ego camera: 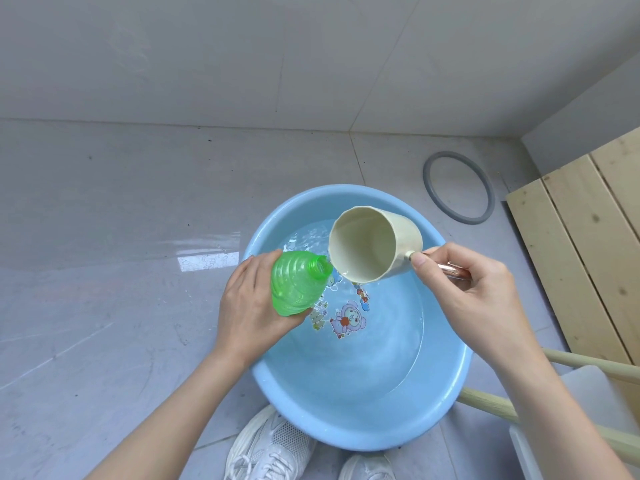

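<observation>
A light blue basin (446, 386) stands on the tiled floor with shallow water in it and cartoon stickers on its bottom. My left hand (249, 306) grips a green ribbed plastic bottle (298, 285) without a cap, its open mouth pointing up and right. My right hand (464, 289) holds a cream cup (374, 244) by its handle. The cup is tilted on its side over the basin, its rim right beside the bottle's mouth. A little water shows at the cup's lower lip.
A grey rubber ring (457, 187) lies on the floor behind the basin. Pale wooden slats (581, 244) stand at the right, with wooden rods (491, 407) below them. My white sneakers (270, 448) are at the basin's near edge. The wall rises behind.
</observation>
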`<action>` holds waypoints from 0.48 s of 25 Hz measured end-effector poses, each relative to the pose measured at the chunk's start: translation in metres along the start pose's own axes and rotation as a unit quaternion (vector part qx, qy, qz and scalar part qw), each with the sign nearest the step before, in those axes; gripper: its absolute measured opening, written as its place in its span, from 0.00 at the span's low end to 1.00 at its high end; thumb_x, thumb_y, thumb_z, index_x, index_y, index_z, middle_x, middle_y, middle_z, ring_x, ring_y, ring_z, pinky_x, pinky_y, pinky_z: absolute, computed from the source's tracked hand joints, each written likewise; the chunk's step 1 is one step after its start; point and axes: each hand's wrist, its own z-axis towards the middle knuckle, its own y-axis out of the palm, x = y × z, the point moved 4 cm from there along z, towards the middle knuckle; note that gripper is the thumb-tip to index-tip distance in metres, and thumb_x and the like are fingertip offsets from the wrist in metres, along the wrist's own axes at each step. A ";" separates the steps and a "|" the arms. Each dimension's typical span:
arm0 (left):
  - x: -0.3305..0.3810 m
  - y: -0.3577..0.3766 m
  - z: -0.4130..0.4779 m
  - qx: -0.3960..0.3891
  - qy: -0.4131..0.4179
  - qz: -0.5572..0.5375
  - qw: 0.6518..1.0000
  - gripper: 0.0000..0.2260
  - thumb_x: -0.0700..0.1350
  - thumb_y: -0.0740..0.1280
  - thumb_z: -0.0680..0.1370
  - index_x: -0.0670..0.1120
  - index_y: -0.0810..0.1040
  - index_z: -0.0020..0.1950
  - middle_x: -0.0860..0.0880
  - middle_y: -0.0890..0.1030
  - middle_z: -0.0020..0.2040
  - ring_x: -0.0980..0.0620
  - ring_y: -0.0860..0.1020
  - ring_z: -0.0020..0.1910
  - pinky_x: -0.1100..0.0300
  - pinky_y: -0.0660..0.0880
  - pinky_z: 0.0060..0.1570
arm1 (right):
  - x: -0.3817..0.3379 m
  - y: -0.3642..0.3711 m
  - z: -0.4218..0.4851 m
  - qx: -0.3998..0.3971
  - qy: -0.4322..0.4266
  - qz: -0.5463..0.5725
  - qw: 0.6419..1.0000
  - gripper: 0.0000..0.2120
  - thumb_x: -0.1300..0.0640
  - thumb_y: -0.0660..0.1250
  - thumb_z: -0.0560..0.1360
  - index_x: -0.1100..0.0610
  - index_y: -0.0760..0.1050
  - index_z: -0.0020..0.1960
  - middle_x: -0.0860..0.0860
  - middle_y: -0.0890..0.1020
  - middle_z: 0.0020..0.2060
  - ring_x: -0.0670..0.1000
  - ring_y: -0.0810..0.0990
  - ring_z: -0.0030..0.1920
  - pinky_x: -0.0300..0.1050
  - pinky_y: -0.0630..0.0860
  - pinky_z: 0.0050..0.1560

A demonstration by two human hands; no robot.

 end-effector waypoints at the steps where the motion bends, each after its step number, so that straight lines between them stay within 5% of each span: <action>1: 0.000 0.000 0.000 0.001 0.000 0.000 1.000 0.35 0.57 0.76 0.61 0.41 0.72 0.62 0.47 0.79 0.54 0.49 0.73 0.54 0.61 0.65 0.58 | 0.000 0.000 0.000 0.001 0.000 -0.001 1.000 0.14 0.52 0.70 0.74 0.57 0.75 0.33 0.45 0.80 0.36 0.41 0.73 0.29 0.29 0.63 0.31; 12: -0.001 0.001 0.000 -0.004 -0.002 0.000 1.000 0.35 0.54 0.79 0.60 0.41 0.73 0.62 0.47 0.79 0.54 0.48 0.73 0.54 0.60 0.65 0.58 | -0.006 0.000 -0.001 0.008 -0.006 -0.011 1.000 0.13 0.53 0.70 0.74 0.57 0.75 0.33 0.49 0.81 0.37 0.41 0.74 0.30 0.29 0.64 0.32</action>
